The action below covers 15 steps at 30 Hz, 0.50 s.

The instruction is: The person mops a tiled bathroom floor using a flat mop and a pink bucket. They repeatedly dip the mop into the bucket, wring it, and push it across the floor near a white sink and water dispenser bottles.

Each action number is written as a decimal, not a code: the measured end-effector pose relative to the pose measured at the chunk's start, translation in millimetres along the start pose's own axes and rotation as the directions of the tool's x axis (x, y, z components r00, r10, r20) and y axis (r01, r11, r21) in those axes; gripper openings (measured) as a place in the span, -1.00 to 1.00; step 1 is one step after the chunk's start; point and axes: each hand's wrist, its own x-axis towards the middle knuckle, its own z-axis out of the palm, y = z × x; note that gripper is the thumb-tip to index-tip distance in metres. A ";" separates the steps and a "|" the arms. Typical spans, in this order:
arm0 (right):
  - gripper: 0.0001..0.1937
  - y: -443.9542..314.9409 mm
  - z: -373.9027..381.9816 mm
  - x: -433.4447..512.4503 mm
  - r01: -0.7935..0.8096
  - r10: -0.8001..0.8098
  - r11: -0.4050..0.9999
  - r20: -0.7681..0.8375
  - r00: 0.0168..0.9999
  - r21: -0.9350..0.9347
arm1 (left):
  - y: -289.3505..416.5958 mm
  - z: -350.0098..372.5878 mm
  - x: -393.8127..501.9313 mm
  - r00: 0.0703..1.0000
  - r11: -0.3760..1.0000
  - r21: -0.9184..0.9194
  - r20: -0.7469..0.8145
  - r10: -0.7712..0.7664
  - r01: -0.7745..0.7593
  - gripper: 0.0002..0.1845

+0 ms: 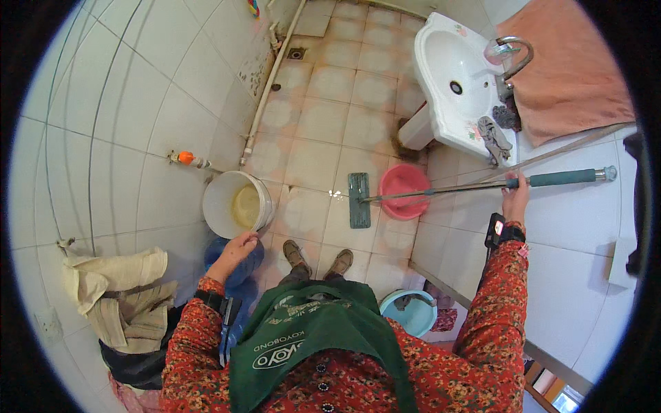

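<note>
My right hand [514, 195] is closed round the metal pole of a flat mop, just below its teal foam grip [563, 177]. The green flat mop head [359, 201] lies on the tiled floor, and the pole passes over a pink plastic basin [405, 180]. My left hand [238, 252] is at the near rim of a white plastic bucket [217, 204], which has yellowish liquid or residue at its bottom. The left fingers are curled; whether they grip the rim is not plain. A blue water jug [235, 266] stands under that hand.
A white pedestal sink [448, 62] with grey cloths [494, 139] on its rim stands at the upper right. A light-blue basin [410, 312] is at the lower right. Towels [129, 268] hang at the left wall, beside a valve with an orange handle [186, 157]. A pipe [266, 93] runs along that wall.
</note>
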 end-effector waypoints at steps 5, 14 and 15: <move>-0.73 -11.6 33.9 -49.5 0.065 -0.053 0.997 0.328 0.943 -0.028 | -2.0 18.7 -17.9 0.992 0.989 -0.087 -0.016 -0.122 0.120 -0.57; -0.33 -148.0 59.1 -202.4 0.568 -0.642 0.761 0.494 0.586 0.315 | 98.3 98.4 51.8 0.951 0.973 0.134 0.270 0.148 -0.189 -0.45; -0.24 -160.4 61.1 -214.4 0.571 -0.684 0.727 0.476 0.553 0.381 | 117.6 115.1 65.8 0.903 0.935 0.128 0.332 0.273 -0.330 -0.37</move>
